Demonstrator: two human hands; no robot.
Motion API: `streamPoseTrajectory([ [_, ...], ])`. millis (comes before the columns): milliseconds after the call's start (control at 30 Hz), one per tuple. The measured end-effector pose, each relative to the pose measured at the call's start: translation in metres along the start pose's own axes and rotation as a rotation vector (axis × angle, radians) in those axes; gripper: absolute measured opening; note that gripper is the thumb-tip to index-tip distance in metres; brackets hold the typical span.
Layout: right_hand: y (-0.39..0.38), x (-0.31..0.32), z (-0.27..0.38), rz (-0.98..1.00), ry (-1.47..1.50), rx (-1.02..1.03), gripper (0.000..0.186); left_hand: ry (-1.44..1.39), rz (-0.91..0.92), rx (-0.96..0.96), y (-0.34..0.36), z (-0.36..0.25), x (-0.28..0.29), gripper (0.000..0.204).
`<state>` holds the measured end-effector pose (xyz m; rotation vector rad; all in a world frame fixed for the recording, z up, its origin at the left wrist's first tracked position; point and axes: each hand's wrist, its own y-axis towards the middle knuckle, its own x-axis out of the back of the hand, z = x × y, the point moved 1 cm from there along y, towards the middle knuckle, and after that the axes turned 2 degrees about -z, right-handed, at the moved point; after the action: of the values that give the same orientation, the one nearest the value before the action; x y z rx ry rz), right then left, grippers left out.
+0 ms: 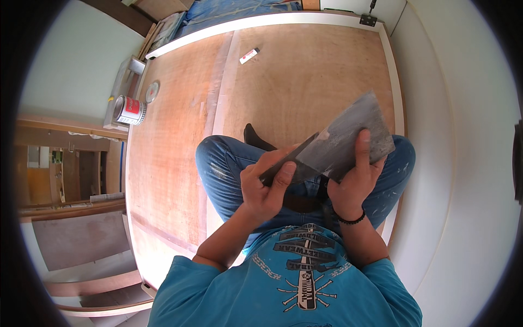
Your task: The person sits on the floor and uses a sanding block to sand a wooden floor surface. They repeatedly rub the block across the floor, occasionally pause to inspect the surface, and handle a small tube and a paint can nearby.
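A grey, roughly rectangular flat plate with a worn, smeared surface is tilted up above my lap. My right hand grips its lower right side, the thumb pressed flat on its face. In my left hand, closed between thumb and fingers, is a dark flat blade. Its upper edge meets the left side of the plate. How far the blade runs behind the plate is hidden, and I cannot tell its exact kind.
I sit cross-legged on a wooden panel with a pale rim. At its left edge are a tin can and a round lid. A small white piece with a black end lies ahead. A white wall rises at right.
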<state>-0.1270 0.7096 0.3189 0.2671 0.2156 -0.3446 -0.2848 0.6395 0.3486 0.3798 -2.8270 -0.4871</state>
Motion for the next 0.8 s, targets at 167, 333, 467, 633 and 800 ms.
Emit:
streamPoseTrajectory([
  [167, 0.017, 0.004, 0.002, 0.017, 0.467, -0.294, 0.047, -0.330, -0.254, 0.483, -0.013, 0.010, 0.014, 0.029],
  [333, 0.017, -0.014, 0.026, 0.072, 0.676, -0.310, 0.058, -0.392, -0.298, 0.418, 0.000, -0.001, 0.005, 0.031],
  [467, 0.010, -0.009, 0.022, 0.221, 0.534, -0.245, 0.055, -0.457, -0.267, 0.520, 0.004, 0.002, 0.003, 0.029],
  [633, 0.007, -0.012, 0.015, 0.409, 0.224, -0.162, 0.051, -0.520, -0.343, 0.571, 0.007, 0.013, -0.002, 0.028],
  [800, 0.008, -0.004, 0.014, 0.767, -0.014, -0.321, 0.049, -0.803, -0.503, 0.578, 0.012, 0.032, 0.010, 0.034],
])
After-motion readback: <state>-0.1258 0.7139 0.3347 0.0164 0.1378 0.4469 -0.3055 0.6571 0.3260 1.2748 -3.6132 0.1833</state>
